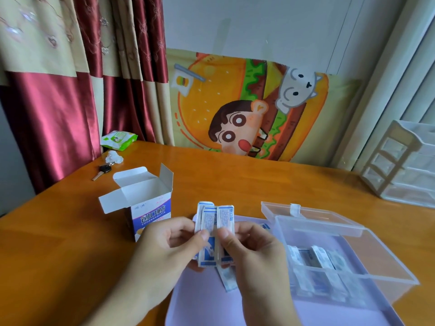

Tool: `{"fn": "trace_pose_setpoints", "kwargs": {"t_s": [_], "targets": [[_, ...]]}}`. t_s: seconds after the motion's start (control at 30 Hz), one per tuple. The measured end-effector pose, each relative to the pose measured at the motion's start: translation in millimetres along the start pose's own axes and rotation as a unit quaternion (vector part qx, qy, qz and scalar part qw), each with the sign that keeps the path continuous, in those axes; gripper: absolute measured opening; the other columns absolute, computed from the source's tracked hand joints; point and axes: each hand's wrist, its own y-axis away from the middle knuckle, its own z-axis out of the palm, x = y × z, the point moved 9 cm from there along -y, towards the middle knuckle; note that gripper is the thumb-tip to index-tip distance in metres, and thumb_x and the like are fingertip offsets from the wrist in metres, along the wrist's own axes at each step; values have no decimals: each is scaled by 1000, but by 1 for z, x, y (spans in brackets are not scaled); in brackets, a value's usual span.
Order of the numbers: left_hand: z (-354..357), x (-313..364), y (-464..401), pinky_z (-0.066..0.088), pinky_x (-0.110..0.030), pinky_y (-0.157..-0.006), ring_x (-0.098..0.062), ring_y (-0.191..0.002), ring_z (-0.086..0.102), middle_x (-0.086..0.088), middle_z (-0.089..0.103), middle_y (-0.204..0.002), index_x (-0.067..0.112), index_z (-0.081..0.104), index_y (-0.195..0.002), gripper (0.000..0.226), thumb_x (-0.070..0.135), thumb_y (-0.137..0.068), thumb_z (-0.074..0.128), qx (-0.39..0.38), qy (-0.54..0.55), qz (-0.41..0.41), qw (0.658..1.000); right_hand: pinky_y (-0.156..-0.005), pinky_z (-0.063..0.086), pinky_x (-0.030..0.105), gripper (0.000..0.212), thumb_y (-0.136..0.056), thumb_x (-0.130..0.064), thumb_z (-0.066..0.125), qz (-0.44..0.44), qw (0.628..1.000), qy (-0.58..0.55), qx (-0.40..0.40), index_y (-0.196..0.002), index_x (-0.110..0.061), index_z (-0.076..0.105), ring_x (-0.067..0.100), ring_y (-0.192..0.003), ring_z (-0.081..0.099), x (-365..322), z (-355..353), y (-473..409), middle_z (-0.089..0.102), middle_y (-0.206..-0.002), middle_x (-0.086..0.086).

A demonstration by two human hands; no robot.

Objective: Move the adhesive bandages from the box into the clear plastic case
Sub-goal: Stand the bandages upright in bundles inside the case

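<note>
A small stack of wrapped adhesive bandages (215, 221) stands upright between both hands above the lilac mat. My left hand (169, 245) pinches its left side with thumb on the front. My right hand (251, 245) pinches its right side the same way. One loose bandage (227, 280) lies on the mat below them. The bandage box (146, 203) stands open to the left, flaps up. The clear plastic case (341, 262) sits open to the right, lid tipped back, with several bandages (313, 256) inside.
A lilac mat (200, 307) lies under the hands and the case on an orange wooden table (58, 243). Keys (102, 171), a crumpled tissue and a green wipes pack (118, 140) lie far left. A white drawer unit (404, 163) stands far right.
</note>
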Motion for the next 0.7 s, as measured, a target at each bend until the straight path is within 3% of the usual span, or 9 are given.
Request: {"fn": "trace_pose_setpoints", "kwargs": {"t_s": [0.3, 0.47, 0.7], "targets": [[0, 1, -1, 63, -37, -59, -30, -83, 79, -7, 81, -97, 11, 76, -108, 26, 22, -84, 72, -4, 62, -10, 998, -50, 49, 31, 15, -90, -9, 78, -19, 997, 42, -56, -77, -2, 73, 29, -62, 63, 5, 10, -1, 71, -78, 28], [0, -2, -2, 65, -40, -61, -33, -81, 78, -12, 80, -92, 7, 77, -104, 23, 21, -87, 68, -14, 80, -22, 996, -53, 49, 27, 19, -92, -12, 75, -18, 996, 45, -73, -74, -6, 74, 23, -61, 64, 1, 9, 2, 74, -75, 20], [5, -5, -1, 63, -36, -58, -36, -85, 77, -18, 79, -97, 7, 79, -107, 30, 24, -86, 67, -44, 113, -38, 992, -51, 45, 27, 17, -94, -9, 71, 6, 996, 3, -85, -79, -3, 77, 23, -59, 59, 2, 10, 4, 74, -78, 25]]}}
